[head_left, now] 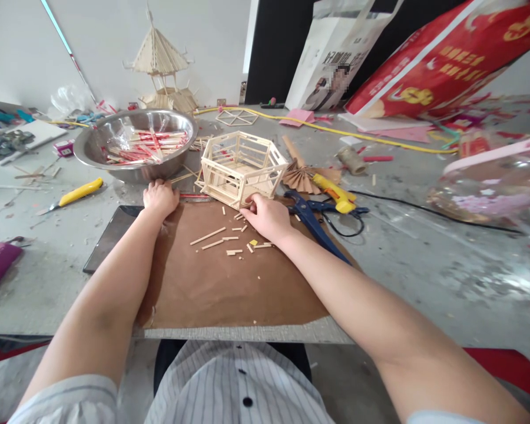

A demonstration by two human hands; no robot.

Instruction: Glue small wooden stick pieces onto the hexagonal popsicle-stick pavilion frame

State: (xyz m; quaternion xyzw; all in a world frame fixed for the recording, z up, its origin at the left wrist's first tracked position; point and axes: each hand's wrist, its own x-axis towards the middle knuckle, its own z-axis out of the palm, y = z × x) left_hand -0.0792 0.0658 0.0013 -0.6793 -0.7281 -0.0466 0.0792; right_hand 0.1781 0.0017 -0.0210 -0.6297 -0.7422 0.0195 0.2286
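Note:
A six-sided open frame of thin wooden sticks [242,171] stands at the back edge of a brown sheet [229,288]. My right hand [269,218] is closed at its front lower corner, thumb and finger pinched against the base. My left hand [161,200] rests with curled fingers at the sheet's far left corner, just before the steel bowl [135,171]; what lies under its fingers is hidden. Short cut stick pieces [212,244] and a small yellow scrap [253,242] lie scattered on the sheet between my hands. A dark flat panel [110,238] shows beside my left forearm.
Red-tipped sticks [159,144] fill the bowl. A yellow craft knife [80,191] lies left. Blue-handled cutters [311,224] and a yellow glue gun [335,194] with a black cord are right. Behind stand a stick pagoda [161,59], a yellow cable [318,125] and bags [446,59].

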